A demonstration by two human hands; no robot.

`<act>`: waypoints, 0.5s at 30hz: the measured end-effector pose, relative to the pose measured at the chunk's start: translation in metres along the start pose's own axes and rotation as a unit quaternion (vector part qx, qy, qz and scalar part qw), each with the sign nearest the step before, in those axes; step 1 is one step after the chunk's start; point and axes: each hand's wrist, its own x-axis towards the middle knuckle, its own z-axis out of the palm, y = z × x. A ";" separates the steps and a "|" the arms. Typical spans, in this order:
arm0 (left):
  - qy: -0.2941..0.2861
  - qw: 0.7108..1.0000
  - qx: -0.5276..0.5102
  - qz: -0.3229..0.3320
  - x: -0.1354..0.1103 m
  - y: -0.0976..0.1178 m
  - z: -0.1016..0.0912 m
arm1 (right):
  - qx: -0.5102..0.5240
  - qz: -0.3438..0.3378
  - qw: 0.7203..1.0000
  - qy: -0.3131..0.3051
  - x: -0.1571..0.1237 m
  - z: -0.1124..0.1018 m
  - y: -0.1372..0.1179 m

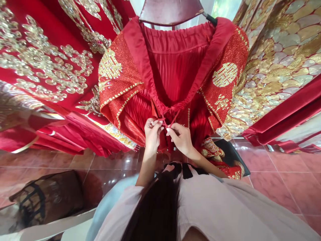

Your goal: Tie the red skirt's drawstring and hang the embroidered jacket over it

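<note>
**Two hands knotting the ties on a hung red jacket**

Several embroidered red and gold garments (45, 67) hang around you, filling the left and right of the view above a glossy red tiled floor (281, 180). Between them, straight ahead, the red jacket (175, 67) hangs open on a dark wooden hanger (170, 11), its pleated lining showing and gold emblems on both front panels. Where the two satin edges meet at the bottom of the opening, a pair of thin red ties (168, 121) crosses.

Your left hand (152, 134) pinches one tie between thumb and fingertips; your right hand (181, 136) pinches the other, fingers curled, the two hands almost touching. By the look of it you are midway through tying the closure. The next move likely calls for keeping both ends taut, passing one strand under the other, and drawing evenly so the panels stay level on the hanger.
</note>
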 end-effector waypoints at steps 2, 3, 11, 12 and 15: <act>0.087 0.983 0.068 0.149 0.008 0.001 -0.006 | -0.011 -0.004 1.000 -0.001 -0.002 0.001 -0.002; 0.131 0.961 0.106 0.221 0.014 0.002 -0.012 | -0.012 -0.006 1.000 -0.003 -0.004 0.001 -0.003; 0.175 0.943 0.246 0.142 0.032 0.003 -0.098 | -0.002 0.010 1.000 -0.012 -0.003 -0.006 -0.004; 0.159 0.945 0.252 0.137 0.026 0.005 -0.096 | -0.003 0.008 1.000 -0.014 -0.003 -0.006 -0.004; 0.069 0.941 0.276 0.185 0.000 0.014 -0.057 | -0.012 -0.010 1.000 -0.026 0.000 -0.008 -0.005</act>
